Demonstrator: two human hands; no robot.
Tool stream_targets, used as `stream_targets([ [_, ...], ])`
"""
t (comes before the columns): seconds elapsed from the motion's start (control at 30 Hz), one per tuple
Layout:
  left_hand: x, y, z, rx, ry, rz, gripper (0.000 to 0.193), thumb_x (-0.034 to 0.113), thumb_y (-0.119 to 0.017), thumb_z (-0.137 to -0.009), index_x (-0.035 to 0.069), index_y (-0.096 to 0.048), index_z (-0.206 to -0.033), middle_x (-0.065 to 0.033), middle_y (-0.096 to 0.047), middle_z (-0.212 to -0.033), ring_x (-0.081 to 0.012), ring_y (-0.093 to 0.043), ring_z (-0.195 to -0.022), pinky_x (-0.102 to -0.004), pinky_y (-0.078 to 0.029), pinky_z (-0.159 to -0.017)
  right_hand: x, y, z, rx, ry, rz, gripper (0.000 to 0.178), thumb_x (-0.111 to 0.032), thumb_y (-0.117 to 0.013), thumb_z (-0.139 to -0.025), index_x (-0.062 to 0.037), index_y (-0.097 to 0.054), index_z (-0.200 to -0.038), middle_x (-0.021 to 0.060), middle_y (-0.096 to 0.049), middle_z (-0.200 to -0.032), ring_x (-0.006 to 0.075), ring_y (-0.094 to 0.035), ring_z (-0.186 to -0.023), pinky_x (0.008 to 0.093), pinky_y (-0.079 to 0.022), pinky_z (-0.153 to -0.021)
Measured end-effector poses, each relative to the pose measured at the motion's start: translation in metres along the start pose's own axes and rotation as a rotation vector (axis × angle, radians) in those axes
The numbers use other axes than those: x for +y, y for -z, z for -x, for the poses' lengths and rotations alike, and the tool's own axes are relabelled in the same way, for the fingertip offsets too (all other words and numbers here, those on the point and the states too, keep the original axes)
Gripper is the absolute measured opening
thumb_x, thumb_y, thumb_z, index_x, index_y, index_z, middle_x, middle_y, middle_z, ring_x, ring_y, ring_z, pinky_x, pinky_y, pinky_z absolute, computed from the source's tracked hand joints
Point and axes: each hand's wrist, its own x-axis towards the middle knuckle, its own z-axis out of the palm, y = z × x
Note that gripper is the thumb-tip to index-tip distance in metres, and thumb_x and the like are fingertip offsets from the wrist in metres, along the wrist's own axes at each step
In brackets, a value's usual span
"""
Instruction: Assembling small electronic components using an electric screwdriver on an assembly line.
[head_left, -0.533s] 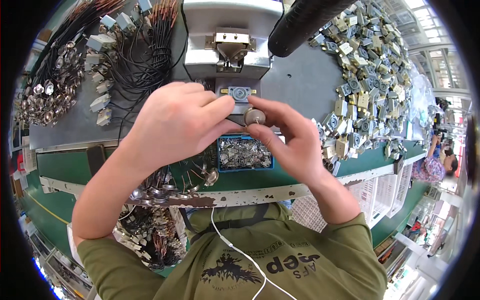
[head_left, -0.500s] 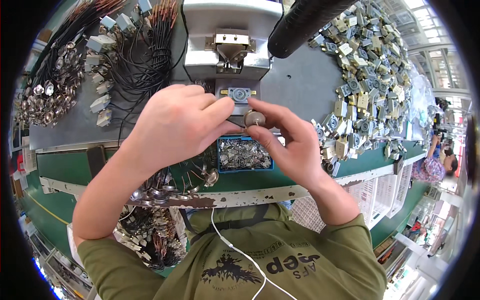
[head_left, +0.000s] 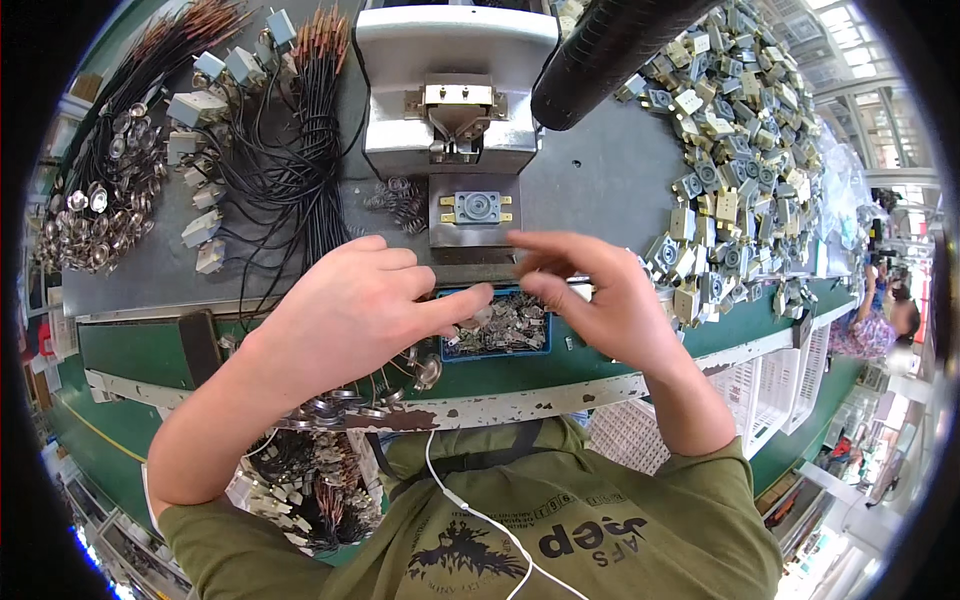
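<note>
My left hand (head_left: 355,312) hovers over the left side of a blue tray (head_left: 500,354) of small metal parts. Its fingers are pinched, and a round metal cap (head_left: 480,318) shows partly below the fingertips; the rest of the cap is hidden. To the right, my right hand (head_left: 605,300) holds nothing, its thumb and index finger apart above the tray's right side. Just beyond both hands, a small grey block with brass terminals (head_left: 477,207) sits on the metal base (head_left: 475,238) of a bench press (head_left: 455,55).
Bundled black wires (head_left: 318,160) with connectors lie left, with metal caps (head_left: 95,205) farther left. Coiled springs (head_left: 402,200) lie beside the base. Grey and cream blocks (head_left: 735,170) pile up right. A thick black tube (head_left: 605,65) slants overhead. White crates (head_left: 765,385) stand below the bench.
My hands have come apart and moved nearer to me. The right hand has let go of the round cap, and the left has lowered toward the tray. The block on the base is now uncovered.
</note>
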Motion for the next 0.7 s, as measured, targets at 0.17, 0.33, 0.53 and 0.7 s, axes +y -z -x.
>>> stream_targets([
  [0.17,-0.017,0.014,-0.018,0.244,0.048,0.207,0.037,0.022,-0.078,-0.086,0.013,-0.07,-0.121,-0.0077,-0.071,-0.085,-0.0286,-0.07,-0.076,-0.0412,-0.055,-0.068,-0.008,0.006,-0.003,0.194,0.113,0.004,0.037,0.002,-0.062,-0.101,0.0001,-0.061,-0.137,0.0098,-0.072,-0.114,0.0134,-0.068,-0.094,0.0267,-0.053,-0.087],
  [0.33,-0.036,-0.001,-0.043,-0.065,0.372,0.207,0.027,0.028,-0.072,-0.092,0.012,-0.069,-0.113,-0.0131,-0.075,-0.096,-0.0335,-0.071,-0.089,-0.0442,-0.056,-0.077,-0.028,0.018,-0.015,0.412,0.555,-0.094,0.038,-0.002,-0.054,-0.105,0.0041,-0.052,-0.142,0.0179,-0.07,-0.119,0.0158,-0.067,-0.088,0.0276,-0.055,-0.076],
  [0.53,-0.039,-0.007,-0.043,-0.076,0.397,0.269,0.032,0.03,-0.069,-0.094,0.016,-0.069,-0.123,-0.0117,-0.075,-0.098,-0.0336,-0.071,-0.093,-0.045,-0.055,-0.079,-0.08,0.041,-0.051,0.834,0.725,0.135,0.052,-0.013,-0.052,-0.107,0.0045,-0.031,-0.152,0.0343,-0.056,-0.137,0.0384,-0.063,-0.121,0.048,-0.055,-0.099],
  [0.7,-0.04,-0.012,-0.042,-0.049,0.342,0.268,0.033,0.029,-0.068,-0.095,0.016,-0.068,-0.125,-0.0112,-0.075,-0.099,-0.0335,-0.07,-0.093,-0.0443,-0.056,-0.079,-0.079,0.035,-0.065,0.894,0.672,-0.076,0.049,-0.013,-0.057,-0.105,0.0041,-0.037,-0.145,0.0292,-0.06,-0.128,0.0346,-0.064,-0.113,0.0448,-0.054,-0.095],
])
